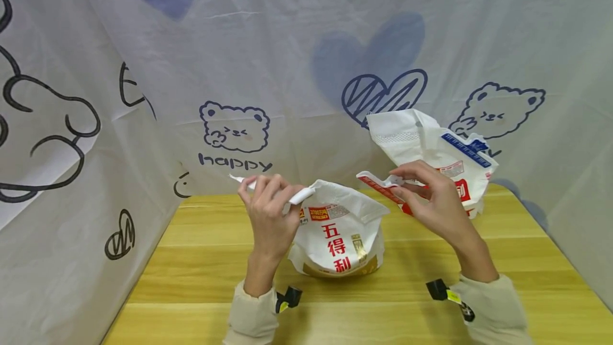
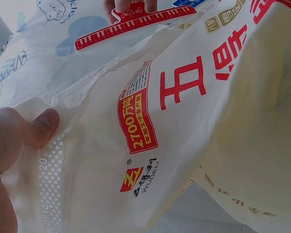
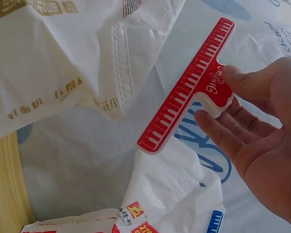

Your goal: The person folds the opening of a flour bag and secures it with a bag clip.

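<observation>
My left hand (image 1: 272, 216) grips the top edge of a white flour bag (image 1: 351, 228) with red lettering, which stands on the table. In the left wrist view the thumb (image 2: 44, 127) presses on the bag's dotted top strip. My right hand (image 1: 438, 204) pinches a red bag clip (image 3: 191, 85) by its handle, between thumb and fingers. This clip has a piano-key pattern along its long bar. It is held in the air to the right of the flour bag, and nothing shows between its bars.
Behind the right hand stands a second white flour bag (image 1: 399, 129), with a blue piano-key clip (image 1: 464, 149) across its upper part. The wooden table (image 1: 210, 265) backs onto a white cloth (image 1: 297, 68) printed with hearts and bears.
</observation>
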`<state>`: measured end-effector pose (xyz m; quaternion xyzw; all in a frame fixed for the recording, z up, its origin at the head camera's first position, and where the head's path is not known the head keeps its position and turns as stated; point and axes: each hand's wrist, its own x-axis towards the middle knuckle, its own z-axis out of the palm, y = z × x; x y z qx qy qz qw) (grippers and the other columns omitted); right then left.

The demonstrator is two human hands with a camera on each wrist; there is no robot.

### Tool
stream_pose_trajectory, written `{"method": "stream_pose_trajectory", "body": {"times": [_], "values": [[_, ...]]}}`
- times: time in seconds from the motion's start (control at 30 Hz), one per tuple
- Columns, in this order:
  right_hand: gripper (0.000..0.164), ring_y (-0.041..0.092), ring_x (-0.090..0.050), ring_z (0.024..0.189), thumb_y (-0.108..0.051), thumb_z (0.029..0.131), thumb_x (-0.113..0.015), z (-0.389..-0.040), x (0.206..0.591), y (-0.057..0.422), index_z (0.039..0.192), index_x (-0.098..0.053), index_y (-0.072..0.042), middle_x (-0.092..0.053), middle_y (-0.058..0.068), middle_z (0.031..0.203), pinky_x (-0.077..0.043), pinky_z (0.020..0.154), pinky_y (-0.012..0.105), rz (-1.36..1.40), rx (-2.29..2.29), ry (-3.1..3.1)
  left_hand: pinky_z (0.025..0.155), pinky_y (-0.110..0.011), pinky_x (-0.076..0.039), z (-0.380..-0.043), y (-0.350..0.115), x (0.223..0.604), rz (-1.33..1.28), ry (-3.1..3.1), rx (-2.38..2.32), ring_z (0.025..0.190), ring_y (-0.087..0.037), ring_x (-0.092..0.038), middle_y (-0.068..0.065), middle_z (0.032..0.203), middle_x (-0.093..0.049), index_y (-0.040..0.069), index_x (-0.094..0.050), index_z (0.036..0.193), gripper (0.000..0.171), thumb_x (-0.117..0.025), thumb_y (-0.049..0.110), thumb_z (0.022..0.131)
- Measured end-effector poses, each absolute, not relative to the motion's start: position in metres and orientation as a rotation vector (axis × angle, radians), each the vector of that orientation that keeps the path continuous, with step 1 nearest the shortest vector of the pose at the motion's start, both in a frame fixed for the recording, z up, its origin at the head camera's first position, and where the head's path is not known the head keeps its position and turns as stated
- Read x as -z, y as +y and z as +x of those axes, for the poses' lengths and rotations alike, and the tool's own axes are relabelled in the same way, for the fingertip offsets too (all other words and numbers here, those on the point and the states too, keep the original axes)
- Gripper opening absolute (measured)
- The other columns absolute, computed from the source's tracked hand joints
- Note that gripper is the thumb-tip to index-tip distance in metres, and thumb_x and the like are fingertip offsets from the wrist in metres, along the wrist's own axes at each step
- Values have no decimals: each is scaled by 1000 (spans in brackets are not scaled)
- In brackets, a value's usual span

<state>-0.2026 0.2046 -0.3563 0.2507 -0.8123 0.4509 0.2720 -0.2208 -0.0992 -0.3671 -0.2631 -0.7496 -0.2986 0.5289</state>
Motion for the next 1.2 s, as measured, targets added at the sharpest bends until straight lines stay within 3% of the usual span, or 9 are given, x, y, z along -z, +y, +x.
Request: {"method": "stream_pose_trajectory", "body": {"times": [0.37,0.8,1.2], "values": [[30,18,-68,93,12,82,-78,-206,353,200,107,-73,-3,-69,4,99,-54,81,15,649,-1121,-2177,104,-62,-25,-222,-98,367,-628,-1792,717,82,-26,-55,-3,75,-60,7,-76,80,8,-81,2,77],[24,20,-69,90,19,82,-73,-207,347,188,93,-71,-2,-69,4,92,-53,82,14,620,-1142,-2178,104,-61,-25,-222,-98,367,-631,-1794,710,83,-26,-55,-2,74,-60,8,-76,80,9,-82,2,76],[23,19,-69,87,19,81,-74,-208,345,180,89,-71,-3,-70,4,90,-54,82,15,650,-1212,-2138,103,-61,-26,-221,-99,368,-630,-1792,712,83,-26,-54,-3,74,-60,8,-77,80,9,-82,1,75]]}}
